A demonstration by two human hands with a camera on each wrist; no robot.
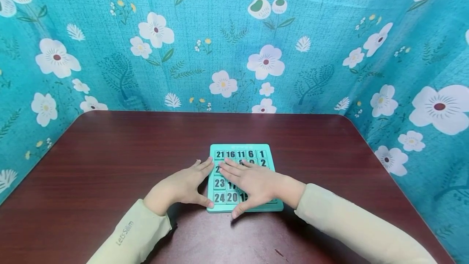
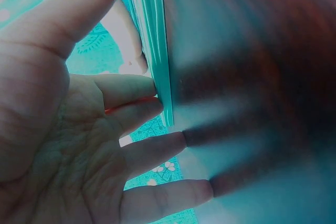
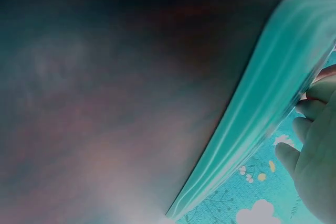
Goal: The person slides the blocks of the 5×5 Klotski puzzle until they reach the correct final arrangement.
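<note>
A turquoise sliding number puzzle lies flat on the table, its tiles bearing black numerals. Along its left edge is my left hand, thumb and fingers spread, with fingertips at the frame. My right hand reaches across the tiles from the right with fingers extended, covering many middle and lower-right numerals. In the left wrist view, the left hand has straight fingers, some touching the side of the puzzle. The right wrist view shows the puzzle's side and part of the right hand above its face.
The dark reddish-brown table extends around the puzzle on all sides. A blue floral curtain hangs behind the table and along both its sides.
</note>
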